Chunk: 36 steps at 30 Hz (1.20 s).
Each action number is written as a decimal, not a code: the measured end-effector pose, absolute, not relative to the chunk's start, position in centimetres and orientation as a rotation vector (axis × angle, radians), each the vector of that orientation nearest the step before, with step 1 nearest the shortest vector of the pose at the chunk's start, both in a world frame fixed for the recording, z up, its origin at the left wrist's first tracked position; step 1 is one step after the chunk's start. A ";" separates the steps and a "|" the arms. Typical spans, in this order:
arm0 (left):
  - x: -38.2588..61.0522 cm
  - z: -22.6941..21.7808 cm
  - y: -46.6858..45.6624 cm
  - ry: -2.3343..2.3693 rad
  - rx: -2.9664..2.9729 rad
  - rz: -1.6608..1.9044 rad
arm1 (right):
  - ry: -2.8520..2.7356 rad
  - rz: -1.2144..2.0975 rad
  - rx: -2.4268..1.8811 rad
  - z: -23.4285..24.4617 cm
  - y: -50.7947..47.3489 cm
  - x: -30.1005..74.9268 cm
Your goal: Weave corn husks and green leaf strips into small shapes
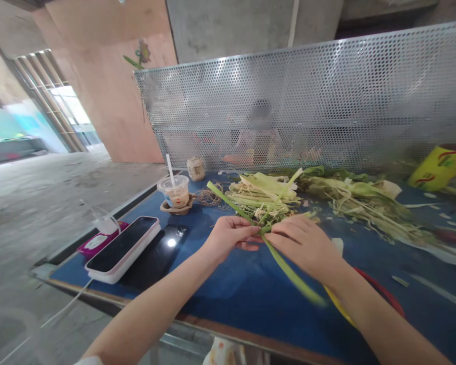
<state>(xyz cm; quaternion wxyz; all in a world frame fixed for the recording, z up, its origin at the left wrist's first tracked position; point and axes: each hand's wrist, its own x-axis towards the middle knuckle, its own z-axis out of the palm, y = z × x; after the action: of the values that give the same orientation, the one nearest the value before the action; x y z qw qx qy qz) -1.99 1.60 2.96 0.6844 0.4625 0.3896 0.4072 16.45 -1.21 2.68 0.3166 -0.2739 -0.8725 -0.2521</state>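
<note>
Between my two hands, above the blue tabletop [228, 304], several green leaf strips [292, 276] cross one another. My left hand [233, 235] pinches them near the crossing with thumb and fingers. On the other side of the crossing, my right hand [304, 243] has its fingers closed on the same strips. One end trails down to the right, blurred; others point up to the left and up to the right. Just behind my hands lies a pile of pale husk-like leaves and stalks [262, 190].
To the left are a phone in a pale case [123, 248], a dark phone [155, 258], a purple power strip [101, 241] and a drink cup with straw [177, 192]. More husks [365, 208] and a yellow roll [441, 167] lie right. A perforated metal panel [307, 101] stands behind.
</note>
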 end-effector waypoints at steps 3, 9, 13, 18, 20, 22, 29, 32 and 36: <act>-1.9 2.8 1.4 0.844 1.071 0.893 | -2.239 -0.356 -0.781 2.8 -1.3 16.0; -1.7 2.7 0.8 0.827 1.139 0.843 | -1.906 0.356 -1.218 2.9 -1.4 15.0; -1.8 2.8 0.5 0.781 1.208 0.754 | -1.789 0.636 -1.363 2.6 -1.0 15.3; -1.8 3.0 0.5 0.737 1.195 0.708 | -1.740 0.666 -1.319 2.6 -1.0 15.5; -1.8 2.9 0.5 0.731 1.177 0.715 | -1.745 0.636 -1.297 2.8 -1.3 15.2; -1.7 2.8 0.6 0.742 1.164 0.728 | -1.767 0.605 -1.282 3.0 -1.5 14.9; -2.0 3.0 0.8 0.749 1.060 0.719 | -1.824 0.704 -1.126 3.0 -1.5 15.8; -2.1 3.1 1.0 0.764 1.010 0.716 | -2.042 0.724 -0.990 3.1 -1.7 16.4; -2.1 3.1 1.0 0.772 1.031 0.720 | -2.085 0.696 -1.010 3.0 -1.7 16.2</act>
<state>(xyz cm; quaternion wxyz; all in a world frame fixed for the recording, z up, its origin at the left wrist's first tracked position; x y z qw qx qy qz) -2.08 1.02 3.12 0.7400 0.4700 0.3521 0.3280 16.21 -1.73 2.95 0.3537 -0.3904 -0.8063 0.2690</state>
